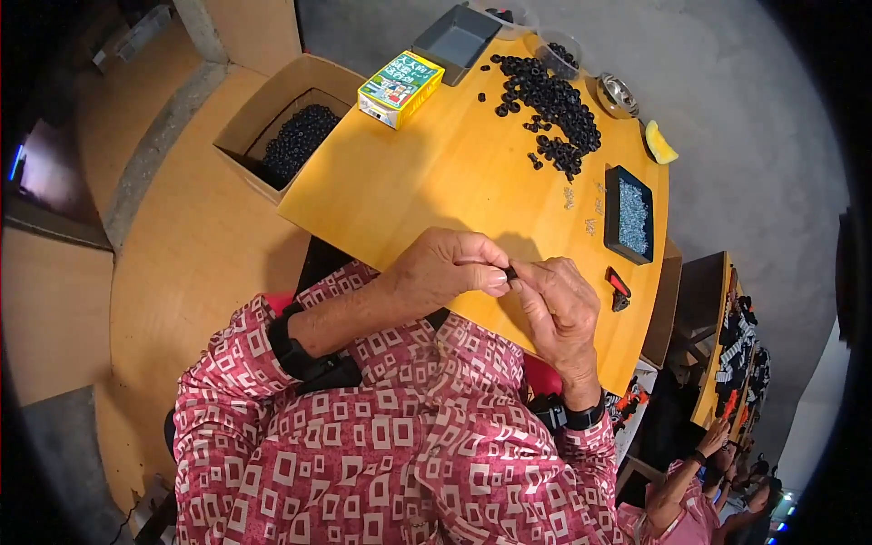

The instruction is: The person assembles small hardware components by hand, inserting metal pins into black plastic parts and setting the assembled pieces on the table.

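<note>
Over the near edge of the table, both hands meet fingertip to fingertip at a small black part [510,272]. My left hand [454,265] is closed, thumb and forefinger pinching the part from one side. My right hand [559,304] is closed too, its thumb and fingertips on the other side of the part. Fingers cover most of it, so its shape is unclear. A heap of small round black parts [554,104] is spread at the far side of the table. To the right stands a black tray [611,238] filled with small silvery metal pieces.
Loose metal pieces [590,226] lie beside the tray, and a red-and-black tool [619,283] sits near the right edge. A yellow-green box [401,88], grey bin [456,41], metal bowl [617,95] and yellow piece [660,143] stand farther off. A cardboard box [250,118] holds black parts.
</note>
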Motion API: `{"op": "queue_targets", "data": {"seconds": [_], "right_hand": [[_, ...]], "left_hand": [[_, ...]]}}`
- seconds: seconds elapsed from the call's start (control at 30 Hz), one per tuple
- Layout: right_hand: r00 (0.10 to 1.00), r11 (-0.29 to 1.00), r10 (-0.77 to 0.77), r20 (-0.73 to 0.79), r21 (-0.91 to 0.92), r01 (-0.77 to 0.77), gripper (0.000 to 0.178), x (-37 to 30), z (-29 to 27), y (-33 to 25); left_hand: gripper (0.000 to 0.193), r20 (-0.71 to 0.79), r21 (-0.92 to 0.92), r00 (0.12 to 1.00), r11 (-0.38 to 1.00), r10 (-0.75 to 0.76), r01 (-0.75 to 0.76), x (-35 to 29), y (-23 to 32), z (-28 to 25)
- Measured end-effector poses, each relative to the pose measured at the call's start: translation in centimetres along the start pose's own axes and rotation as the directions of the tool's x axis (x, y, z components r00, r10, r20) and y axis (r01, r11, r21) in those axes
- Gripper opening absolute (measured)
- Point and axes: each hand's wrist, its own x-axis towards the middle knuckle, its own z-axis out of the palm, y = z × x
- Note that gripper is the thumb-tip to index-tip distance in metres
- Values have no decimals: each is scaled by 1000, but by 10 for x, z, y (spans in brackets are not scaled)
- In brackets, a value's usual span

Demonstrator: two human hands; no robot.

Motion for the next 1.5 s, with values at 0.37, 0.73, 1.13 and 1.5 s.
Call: {"op": "queue_targets", "data": {"seconds": [0.37, 0.73, 1.13, 1.5], "right_hand": [[999, 998, -51, -9, -22, 50, 17, 8, -1, -1], [988, 969, 142, -57, 211, -127, 15, 0, -1, 2], [993, 981, 105, -48, 168, -96, 17, 1, -4, 2], [996, 994, -82, -38, -82, 78, 17, 6, 0, -2]], "left_hand": [[25, -8, 116, 1000, 993, 10, -9, 0, 5, -1], [28, 32, -45, 999, 999, 12, -11, -2, 4, 3], [30, 9, -28, 1000, 1000, -10, 10, -1, 8, 5], [28, -36, 45, 999, 999, 19, -18, -1, -1, 4]]}}
